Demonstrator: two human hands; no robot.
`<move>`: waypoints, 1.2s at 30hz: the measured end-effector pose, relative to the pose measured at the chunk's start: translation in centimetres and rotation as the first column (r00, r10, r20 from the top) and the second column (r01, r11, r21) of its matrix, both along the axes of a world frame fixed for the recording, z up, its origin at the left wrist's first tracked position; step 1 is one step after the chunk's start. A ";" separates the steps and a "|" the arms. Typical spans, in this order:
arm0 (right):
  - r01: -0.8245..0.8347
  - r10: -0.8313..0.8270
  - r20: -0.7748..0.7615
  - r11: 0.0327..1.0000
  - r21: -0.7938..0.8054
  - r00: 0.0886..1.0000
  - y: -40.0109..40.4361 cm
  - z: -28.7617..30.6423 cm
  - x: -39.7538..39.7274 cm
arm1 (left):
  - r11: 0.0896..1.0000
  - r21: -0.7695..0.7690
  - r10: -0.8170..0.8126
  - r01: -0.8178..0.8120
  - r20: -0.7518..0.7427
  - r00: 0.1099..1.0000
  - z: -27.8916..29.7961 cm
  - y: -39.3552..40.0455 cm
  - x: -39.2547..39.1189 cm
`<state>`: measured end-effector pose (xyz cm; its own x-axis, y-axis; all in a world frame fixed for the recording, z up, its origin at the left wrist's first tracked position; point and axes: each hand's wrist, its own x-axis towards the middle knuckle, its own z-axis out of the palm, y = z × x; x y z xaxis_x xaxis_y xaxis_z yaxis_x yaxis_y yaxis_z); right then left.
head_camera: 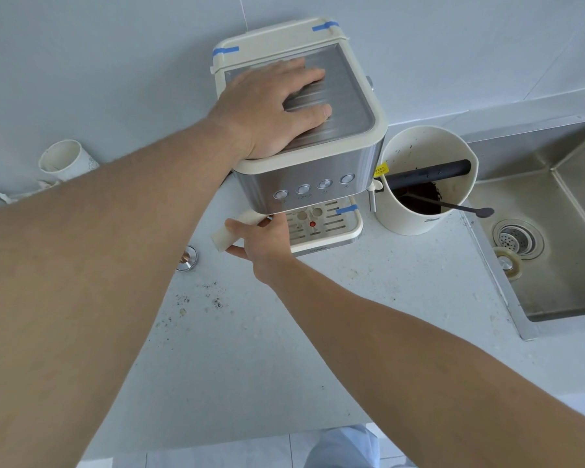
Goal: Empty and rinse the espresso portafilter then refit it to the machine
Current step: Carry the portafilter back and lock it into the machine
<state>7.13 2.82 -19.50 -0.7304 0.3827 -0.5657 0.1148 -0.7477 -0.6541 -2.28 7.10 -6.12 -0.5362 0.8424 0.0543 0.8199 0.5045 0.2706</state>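
Observation:
The cream and steel espresso machine point(318, 170) stands against the back wall. My left hand point(274, 109) lies flat on its ribbed top with the fingers spread. My right hand point(264, 241) grips the cream handle of the portafilter point(230, 231), which points out to the left from under the machine's front. The portafilter's head is hidden beneath the machine, above the cream drip tray point(348, 228).
A cream knock box point(416, 217) with a black bar, dark grounds and a spoon stands right of the machine. A steel sink point(561, 275) with its drain lies further right. Loose grounds dot the white counter point(368, 315). A paper cup point(66, 160) lies at the left.

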 end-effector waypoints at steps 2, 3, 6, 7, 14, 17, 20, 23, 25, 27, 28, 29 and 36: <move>-0.004 0.004 -0.015 1.000 0.009 1.000 0.1 0.2 -0.2 | 1.000 0.002 0.001 -0.001 0.003 1.000 0.1 0.0 0.1; -0.001 0.001 -0.016 1.000 0.006 1.000 0.0 0.3 -0.3 | 1.000 0.005 0.000 0.000 -0.002 1.000 0.2 0.0 0.1; 0.009 -0.010 -0.026 1.000 -0.010 1.000 -0.3 0.6 -0.3 | 1.000 0.016 0.003 -0.003 -0.014 1.000 0.2 -0.1 0.3; 0.012 -0.013 -0.032 1.000 -0.017 0.999 -0.4 0.7 -0.2 | 1.000 0.018 0.004 -0.004 -0.013 1.000 0.1 0.0 0.3; -0.082 0.081 -0.032 0.996 -0.026 0.996 0.2 -0.4 2.9 | 1.000 0.007 0.021 -0.021 0.014 1.000 -0.2 0.1 -0.3; -0.099 0.098 -0.025 0.994 -0.055 0.995 1.5 -0.6 5.3 | 1.000 0.002 0.023 -0.023 0.013 1.000 -0.3 0.1 -0.2; -0.159 0.158 -0.015 0.984 -0.077 0.987 2.8 -0.2 6.7 | 1.000 -0.002 0.025 -0.025 0.017 1.000 -0.1 0.1 -0.2; -0.218 0.220 0.007 0.969 -0.119 0.975 3.3 0.6 7.0 | 0.998 -0.038 0.049 -0.049 -0.008 0.999 0.0 0.7 0.2; -0.235 0.240 0.022 0.962 -0.142 0.971 3.5 0.9 7.3 | 0.992 -0.073 0.107 -0.107 -0.003 0.994 -0.1 1.5 1.0; -0.257 0.263 0.031 0.956 -0.140 0.964 3.7 0.9 7.6 | 0.978 -0.074 0.196 -0.195 0.010 0.981 -0.3 2.2 2.1; -0.268 0.275 0.035 0.954 -0.135 0.961 3.7 0.9 7.7 | 0.972 -0.064 0.229 -0.228 0.009 0.973 -0.4 2.3 2.6; -0.278 0.285 0.039 0.952 -0.127 0.958 3.9 0.9 7.6 | 0.967 -0.055 0.250 -0.250 0.008 0.968 -0.4 2.4 2.9; -0.411 0.386 0.180 0.902 0.130 0.905 5.4 0.3 7.7 | 0.969 -0.088 0.230 -0.232 -0.028 0.973 -0.5 2.1 2.8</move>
<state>14.80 8.21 -19.22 -0.7546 0.1715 -0.6333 0.4845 -0.5052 -0.7141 0.57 9.19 -6.61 -0.7166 0.6975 -0.0047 0.6825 0.7025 0.2019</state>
